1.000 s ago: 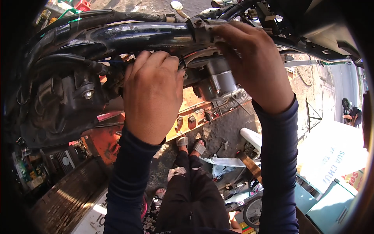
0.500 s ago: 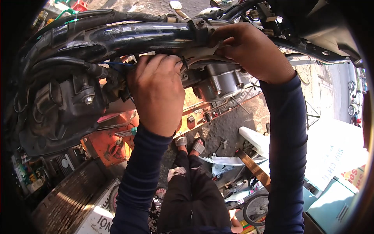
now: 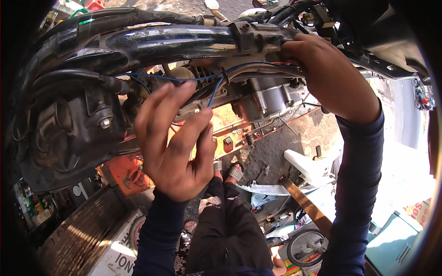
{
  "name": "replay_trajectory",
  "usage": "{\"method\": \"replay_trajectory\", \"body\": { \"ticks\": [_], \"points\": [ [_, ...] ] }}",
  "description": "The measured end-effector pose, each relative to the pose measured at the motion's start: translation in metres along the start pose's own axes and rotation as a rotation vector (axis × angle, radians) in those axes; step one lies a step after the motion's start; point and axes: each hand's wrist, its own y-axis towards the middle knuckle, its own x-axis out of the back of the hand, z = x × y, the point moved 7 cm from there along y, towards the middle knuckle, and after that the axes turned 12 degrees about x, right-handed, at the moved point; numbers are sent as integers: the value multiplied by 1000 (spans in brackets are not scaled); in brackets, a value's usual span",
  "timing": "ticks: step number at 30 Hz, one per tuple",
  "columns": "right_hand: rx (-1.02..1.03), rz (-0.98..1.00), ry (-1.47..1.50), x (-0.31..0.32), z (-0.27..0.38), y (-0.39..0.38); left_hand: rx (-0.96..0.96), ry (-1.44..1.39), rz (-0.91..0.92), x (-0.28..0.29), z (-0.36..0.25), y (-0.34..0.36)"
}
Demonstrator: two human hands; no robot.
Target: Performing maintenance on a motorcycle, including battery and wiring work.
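A motorcycle's bare frame tube [image 3: 175, 43] crosses the upper part of the view, with a grey metal engine [image 3: 271, 96] below it. A thin blue wire [image 3: 214, 94] hangs from a bundle of dark cables [image 3: 251, 71] at a black tie. My left hand [image 3: 177, 147] pinches the wire's lower end between index finger and thumb, other fingers raised. My right hand [image 3: 334, 73] is at the tube's right end, fingers curled in by the cables; whatever they hold is hidden. Reddish wire ends [image 3: 282, 63] show beside it.
A black plastic housing [image 3: 73, 129] with a bolt fills the left. Under the bike is an orange metal stand [image 3: 129, 175]. White body panels [image 3: 304, 165], a wooden bar [image 3: 306, 202] and a wheel [image 3: 306, 248] lie on the ground to the right. A light-blue box [image 3: 393, 244] stands lower right.
My left hand has drawn back from the cables toward me, leaving the blue wire in sight. My right hand has slid right along the tube.
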Motion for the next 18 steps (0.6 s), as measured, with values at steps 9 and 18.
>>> {"method": "replay_trajectory", "body": {
  "ticks": [9, 18],
  "points": [
    [-142, -91, -496, 69, -16, -73, 945, -1076, 98, -14, 57, -67],
    [-24, -200, -161, 32, 41, 0, 942, -1185, 170, -37, 44, -15]
  ]
}}
